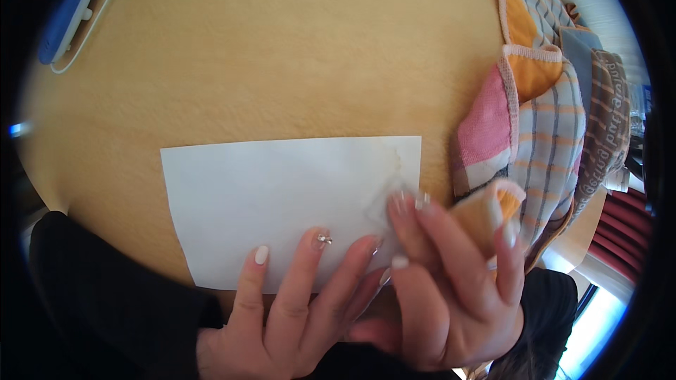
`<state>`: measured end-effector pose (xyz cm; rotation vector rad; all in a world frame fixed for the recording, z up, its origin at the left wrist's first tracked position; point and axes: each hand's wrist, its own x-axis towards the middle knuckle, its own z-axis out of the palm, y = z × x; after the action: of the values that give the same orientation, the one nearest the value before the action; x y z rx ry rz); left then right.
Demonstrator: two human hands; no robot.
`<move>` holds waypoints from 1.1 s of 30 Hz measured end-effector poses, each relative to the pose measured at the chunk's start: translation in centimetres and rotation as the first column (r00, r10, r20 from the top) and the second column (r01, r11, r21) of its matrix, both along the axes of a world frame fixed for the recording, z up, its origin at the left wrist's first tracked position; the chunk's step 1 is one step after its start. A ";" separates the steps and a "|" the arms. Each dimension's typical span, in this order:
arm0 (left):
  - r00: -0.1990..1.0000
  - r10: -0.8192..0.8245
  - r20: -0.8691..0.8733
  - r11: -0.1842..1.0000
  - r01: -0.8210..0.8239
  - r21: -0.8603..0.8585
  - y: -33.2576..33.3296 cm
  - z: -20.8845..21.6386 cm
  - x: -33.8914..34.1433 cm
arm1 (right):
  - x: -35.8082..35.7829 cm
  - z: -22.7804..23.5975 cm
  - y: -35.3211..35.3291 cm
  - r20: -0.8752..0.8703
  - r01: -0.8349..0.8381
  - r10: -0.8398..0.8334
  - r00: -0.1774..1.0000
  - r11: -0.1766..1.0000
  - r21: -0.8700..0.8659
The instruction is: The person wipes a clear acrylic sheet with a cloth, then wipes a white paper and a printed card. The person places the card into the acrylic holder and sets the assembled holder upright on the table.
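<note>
A blank white sheet of paper (253, 190) lies on the wooden table, its top right part marked by a faint brownish line. My left hand (289, 309) rests with spread fingers over the paper's lower edge. At the sheet's right side, my right hand (458, 288) has its fingertips on a small see-through square piece (379, 205). Motion blurs that piece and the fingertips, so its kind is unclear. The right thumb sits lower, near the left fingertips.
A crumpled cloth (542, 119) in plaid, pink and orange lies along the right side of the table (296, 63). At the top left is a blue and white device (69, 17) with a white cord beside it. Dark red curtain folds (623, 232) show beyond the right edge.
</note>
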<state>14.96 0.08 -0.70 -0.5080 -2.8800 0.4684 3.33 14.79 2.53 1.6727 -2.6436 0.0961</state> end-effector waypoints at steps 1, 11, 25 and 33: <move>1.000 -0.013 -0.001 1.000 0.013 -0.003 -0.2 0.0 0.0 | 0.1 0.2 0.1 0.021 -0.007 0.007 1.000 1.000 0.004; 1.000 0.028 0.010 0.999 -0.027 -0.034 0.5 0.1 -0.4 | -0.9 0.6 -0.9 -0.039 0.016 -0.012 0.999 0.996 0.085; 0.999 -0.034 -0.011 0.999 0.034 -0.035 -0.1 0.1 -0.6 | -0.7 0.7 -1.1 -0.048 0.044 -0.039 0.998 0.994 0.101; 0.999 -0.019 -0.042 0.999 0.017 -0.046 -0.2 -0.4 -0.1 | -0.5 0.3 -1.7 -0.120 0.033 -0.024 0.992 0.997 0.072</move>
<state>14.85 -0.13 -1.09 -0.5246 -2.8276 0.5367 2.88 13.04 2.84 1.6057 -2.6121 -0.1003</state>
